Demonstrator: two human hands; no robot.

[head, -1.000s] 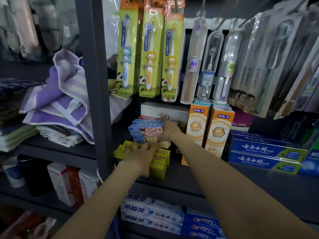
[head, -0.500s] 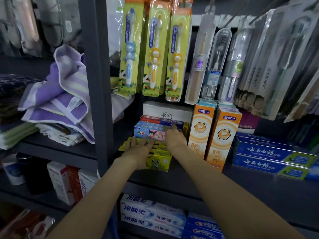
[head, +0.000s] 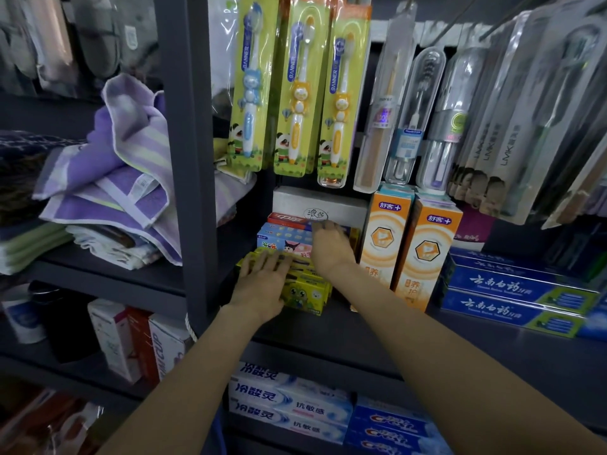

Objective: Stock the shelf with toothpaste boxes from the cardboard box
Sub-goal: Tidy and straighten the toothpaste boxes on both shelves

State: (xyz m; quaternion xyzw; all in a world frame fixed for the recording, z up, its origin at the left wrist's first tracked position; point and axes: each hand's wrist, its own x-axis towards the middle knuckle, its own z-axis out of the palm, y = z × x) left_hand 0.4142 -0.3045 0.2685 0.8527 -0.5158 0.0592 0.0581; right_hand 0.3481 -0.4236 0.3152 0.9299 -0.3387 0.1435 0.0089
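Observation:
On the dark shelf (head: pixel 345 326) stands a stack of small toothpaste boxes. Yellow-green boxes with a frog face (head: pixel 305 292) form the bottom layer. A blue and pink box with a cartoon figure (head: pixel 284 243) lies on them, and a red box (head: pixel 289 220) lies on top. My left hand (head: pixel 261 285) rests flat on the yellow-green boxes with fingers spread. My right hand (head: pixel 331 246) lies against the right end of the blue and pink box, fingertips reaching the red box. The cardboard box is out of view.
Two tall orange toothpaste boxes (head: pixel 405 254) stand just right of the stack, long blue boxes (head: pixel 515 297) further right. Toothbrush packs (head: pixel 295 90) hang above. A grey upright post (head: pixel 187 159) borders the stack on the left, folded towels (head: pixel 108 188) beyond it. More toothpaste boxes (head: pixel 289 405) fill the lower shelf.
The blue and pink box has been turned square and pushed back onto the stack. Both hands moved with it towards the back of the shelf.

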